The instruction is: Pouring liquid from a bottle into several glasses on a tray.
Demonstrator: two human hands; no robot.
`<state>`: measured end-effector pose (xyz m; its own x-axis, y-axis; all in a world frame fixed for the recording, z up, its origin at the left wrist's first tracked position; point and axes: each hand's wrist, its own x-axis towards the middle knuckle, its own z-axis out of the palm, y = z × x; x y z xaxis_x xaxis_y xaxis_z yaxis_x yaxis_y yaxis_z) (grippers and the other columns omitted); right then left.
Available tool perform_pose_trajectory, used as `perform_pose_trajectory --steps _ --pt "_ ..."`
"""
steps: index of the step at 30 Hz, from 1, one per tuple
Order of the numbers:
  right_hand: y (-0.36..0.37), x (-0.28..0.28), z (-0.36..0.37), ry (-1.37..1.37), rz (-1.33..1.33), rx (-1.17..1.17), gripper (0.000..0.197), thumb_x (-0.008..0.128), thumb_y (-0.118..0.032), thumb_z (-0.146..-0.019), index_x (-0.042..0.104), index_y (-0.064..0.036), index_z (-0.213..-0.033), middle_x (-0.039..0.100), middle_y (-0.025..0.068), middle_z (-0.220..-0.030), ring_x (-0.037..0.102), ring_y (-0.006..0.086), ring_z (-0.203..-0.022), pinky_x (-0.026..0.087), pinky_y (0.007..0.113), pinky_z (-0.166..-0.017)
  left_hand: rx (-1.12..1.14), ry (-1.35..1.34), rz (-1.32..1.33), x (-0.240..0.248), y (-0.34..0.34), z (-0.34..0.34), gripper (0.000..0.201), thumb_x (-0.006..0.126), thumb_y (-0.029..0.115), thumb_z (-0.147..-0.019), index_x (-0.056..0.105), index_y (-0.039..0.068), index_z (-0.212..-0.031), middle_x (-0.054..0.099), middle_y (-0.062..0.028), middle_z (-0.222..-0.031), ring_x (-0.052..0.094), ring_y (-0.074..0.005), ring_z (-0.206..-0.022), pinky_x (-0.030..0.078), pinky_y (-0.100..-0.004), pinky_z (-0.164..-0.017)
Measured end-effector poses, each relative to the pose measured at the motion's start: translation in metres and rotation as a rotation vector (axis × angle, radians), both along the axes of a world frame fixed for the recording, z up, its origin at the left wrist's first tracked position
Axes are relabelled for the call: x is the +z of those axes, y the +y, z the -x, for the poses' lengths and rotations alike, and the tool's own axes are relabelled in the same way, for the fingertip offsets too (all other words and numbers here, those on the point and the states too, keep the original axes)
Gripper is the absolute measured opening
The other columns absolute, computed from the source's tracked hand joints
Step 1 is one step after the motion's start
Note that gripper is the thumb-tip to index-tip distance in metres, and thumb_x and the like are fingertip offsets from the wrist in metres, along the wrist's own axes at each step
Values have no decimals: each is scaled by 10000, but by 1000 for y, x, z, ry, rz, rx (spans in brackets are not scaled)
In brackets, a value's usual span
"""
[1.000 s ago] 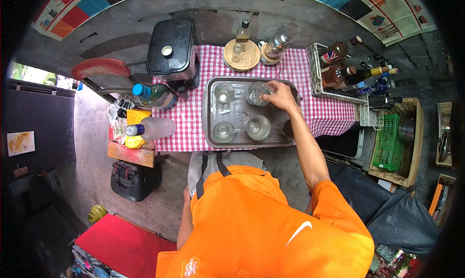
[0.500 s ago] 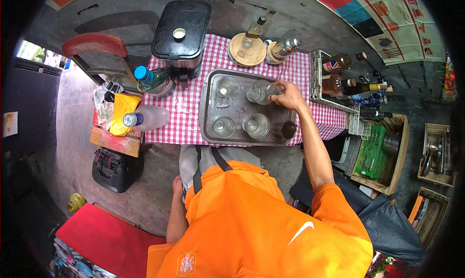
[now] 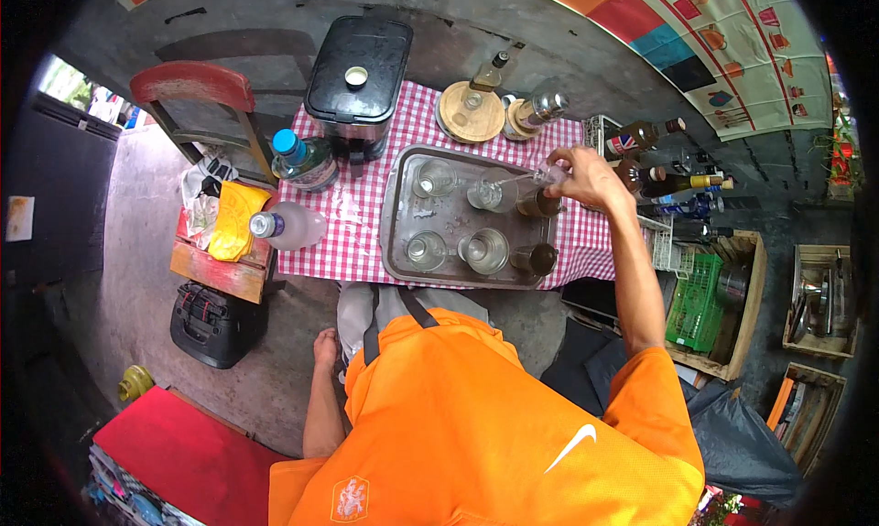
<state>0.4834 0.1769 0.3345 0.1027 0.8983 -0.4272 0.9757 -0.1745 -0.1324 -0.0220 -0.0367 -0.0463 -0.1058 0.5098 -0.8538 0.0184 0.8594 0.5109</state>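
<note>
Above the right part of a dark grey serving tray (image 3: 396, 215), my right hand (image 3: 591, 178) pinches a small clear glass-like piece (image 3: 551, 173), whose exact shape I cannot make out. Just left of it stands a clear glass (image 3: 492, 193). A dark brown glass (image 3: 538, 202) is under my fingers. More clear glasses stand on the tray: one at the back left (image 3: 434, 179), one at the front left (image 3: 426, 250) and one at the front middle (image 3: 483, 251). Another dark glass (image 3: 534, 260) is at the front right. My left hand (image 3: 326, 347) hangs beside my leg, its fingers mostly hidden.
On the checked tablecloth (image 3: 352, 242) stand a black lidded appliance (image 3: 360, 68), a blue-capped bottle (image 3: 307, 162) and a frosted bottle (image 3: 298, 227). Behind the tray are a round wooden board (image 3: 472, 114) and a shaker (image 3: 540, 110). Right is a rack with bottles (image 3: 641, 137).
My right hand has shifted right and slightly up, away from the middle clear glass. The dark glass at the tray's right now shows. The whole view has shifted slightly.
</note>
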Motion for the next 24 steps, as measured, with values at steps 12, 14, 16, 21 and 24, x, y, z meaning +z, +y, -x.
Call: perform_pose_trajectory --steps 12,14,16,21,24 --pt "-25 -108 4 18 -70 -55 517 760 -191 -596 617 -13 -1060 578 250 -1021 594 357 -952 483 403 -829 -78 101 -154 19 -79 33 279 467 175 -886 588 4 -1071 641 -80 -932 580 -144 -842 454 -278 -784" --pt "-33 -106 15 -1 -108 -132 530 774 -187 -600 609 -2 -1068 570 227 -1030 591 356 -964 486 405 -842 -88 119 -138 16 -93 41 278 472 175 -884 588 4 -1070 642 -81 -932 581 -143 -842 454 -278 -783" --pt "-47 -117 6 53 -167 -179 533 780 -207 -605 610 -18 -1073 567 217 -1049 594 354 -946 488 410 -827 -119 125 -127 9 -96 48 277 476 174 -882 588 4 -1070 642 -81 -931 581 -143 -842 454 -277 -783" --pt "-101 -101 57 254 -451 -550 496 815 -281 -601 597 -22 -963 608 108 -846 628 217 -788 506 318 -708 -234 136 -128 2 -58 89 274 488 171 -876 588 3 -1068 642 -83 -929 582 -142 -842 455 -277 -782" --pt "-128 -81 133 627 -442 -667 496 836 -277 -604 573 -15 -932 597 61 -817 583 98 -602 489 254 -563 -311 131 -130 -7 -29 109 273 495 170 -873 588 3 -1067 643 -83 -928 583 -141 -842 456 -276 -781"
